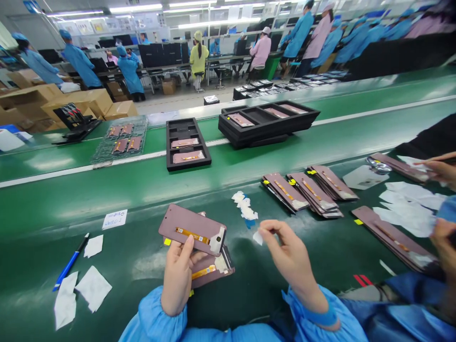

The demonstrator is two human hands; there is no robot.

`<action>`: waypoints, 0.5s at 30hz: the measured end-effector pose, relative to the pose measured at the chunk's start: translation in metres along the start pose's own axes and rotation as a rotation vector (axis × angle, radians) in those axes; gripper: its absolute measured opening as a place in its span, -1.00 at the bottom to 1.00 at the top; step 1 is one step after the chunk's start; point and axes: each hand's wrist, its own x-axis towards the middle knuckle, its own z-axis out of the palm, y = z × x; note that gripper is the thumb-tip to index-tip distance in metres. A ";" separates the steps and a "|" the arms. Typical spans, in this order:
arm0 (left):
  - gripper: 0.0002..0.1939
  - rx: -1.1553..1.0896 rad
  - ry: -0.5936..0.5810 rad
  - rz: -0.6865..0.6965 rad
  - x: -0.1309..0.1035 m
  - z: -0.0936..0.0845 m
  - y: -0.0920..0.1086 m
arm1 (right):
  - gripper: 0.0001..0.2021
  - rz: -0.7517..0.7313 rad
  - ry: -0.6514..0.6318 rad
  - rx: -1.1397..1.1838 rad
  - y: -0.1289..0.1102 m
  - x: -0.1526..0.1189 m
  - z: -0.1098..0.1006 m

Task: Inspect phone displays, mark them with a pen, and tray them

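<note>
blue sleeves [158,308], left hand [177,275] holding panel [194,225], right hand [290,254] pinching scrap [258,238]

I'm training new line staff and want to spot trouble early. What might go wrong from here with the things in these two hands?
1. The left grip holds a brownish panel above other panels; if it slipped, it could scuff them.
2. The left thumb lies at the orange strip on that panel, so hard pressure might crease it.
3. The right grip seems to pinch a small white piece, which could drop.
</note>
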 end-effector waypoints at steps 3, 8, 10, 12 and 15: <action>-0.61 -0.006 -0.024 -0.006 0.000 0.000 0.002 | -0.83 0.096 0.067 -0.015 0.017 0.021 -0.009; -0.63 0.006 0.004 -0.011 0.000 0.001 0.005 | -0.69 0.155 0.070 0.014 0.036 0.055 -0.013; -0.65 0.005 0.015 -0.019 0.001 0.000 0.005 | -0.65 0.188 0.060 0.047 0.041 0.062 -0.010; -0.66 0.000 0.019 -0.031 0.001 0.000 0.006 | -0.63 0.211 0.049 0.083 0.045 0.065 -0.005; -0.66 -0.012 0.034 -0.039 0.000 0.000 0.008 | -0.65 0.242 -0.011 0.162 0.043 0.061 0.002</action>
